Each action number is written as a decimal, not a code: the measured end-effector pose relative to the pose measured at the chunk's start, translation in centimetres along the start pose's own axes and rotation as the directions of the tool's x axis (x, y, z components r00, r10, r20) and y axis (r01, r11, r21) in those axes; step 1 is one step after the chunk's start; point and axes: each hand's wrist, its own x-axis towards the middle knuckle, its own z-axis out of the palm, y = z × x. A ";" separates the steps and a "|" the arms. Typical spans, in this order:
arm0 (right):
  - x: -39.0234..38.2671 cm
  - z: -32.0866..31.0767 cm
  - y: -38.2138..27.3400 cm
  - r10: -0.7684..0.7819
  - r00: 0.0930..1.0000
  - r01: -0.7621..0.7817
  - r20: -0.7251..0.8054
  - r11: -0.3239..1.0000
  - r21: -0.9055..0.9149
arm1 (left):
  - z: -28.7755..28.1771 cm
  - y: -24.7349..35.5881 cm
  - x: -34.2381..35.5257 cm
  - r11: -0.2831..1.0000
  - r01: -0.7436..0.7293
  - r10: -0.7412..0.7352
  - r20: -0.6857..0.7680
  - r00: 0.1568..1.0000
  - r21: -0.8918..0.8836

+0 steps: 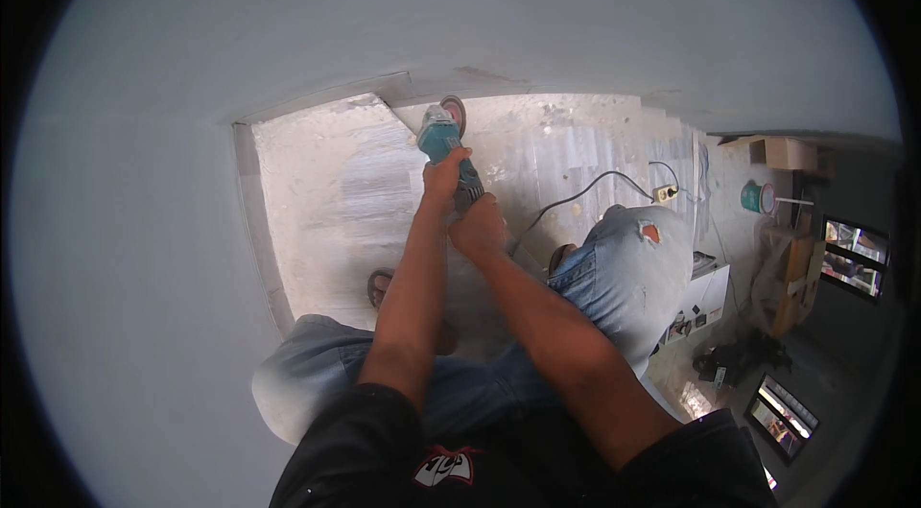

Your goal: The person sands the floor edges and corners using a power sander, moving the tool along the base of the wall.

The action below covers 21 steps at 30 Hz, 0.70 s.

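Observation:
Both my hands are closed around a teal and black angle grinder (440, 136), held out in front of me at the foot of the wall. My left hand (445, 176) grips the body just behind the teal head. Farther back, my right hand (478, 223) wraps round the rear of the tool. A reddish-brown disc (455, 113) sits at the grinder's far end, close to the strip where floor and wall meet; whether it touches cannot be made out. From the rear of the grinder a dark cord (576, 195) runs off to the right.
The cord leads toward a socket block (664, 192). Grey wall (460, 9) rises ahead and at the left, with a baseboard strip (261, 220) along its foot. Dusty floor (336, 163) lies under my sandalled feet. Boxes (790, 153) and a teal bucket (757, 197) stand on a lower level at right.

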 end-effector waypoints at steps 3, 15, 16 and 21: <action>0.1 0.1 0.5 -0.003 0.999 0.003 -0.053 1.000 0.008 | 0.8 -0.1 0.6 0.995 -0.005 0.012 -0.074 0.997 0.100; 1.0 -1.0 -0.5 0.072 0.997 -0.078 0.029 0.900 0.430 | 0.9 5.2 -2.0 0.972 0.236 -0.228 0.364 0.903 0.022; 0.8 -1.7 -1.3 0.102 0.989 -0.143 0.105 0.828 0.542 | 0.5 5.9 -2.3 0.956 0.293 -0.272 0.440 0.856 0.020; 0.5 -3.5 -2.3 0.005 0.915 -0.364 0.404 0.446 0.818 | -0.2 7.5 -2.0 0.910 0.415 -0.337 0.624 0.705 0.022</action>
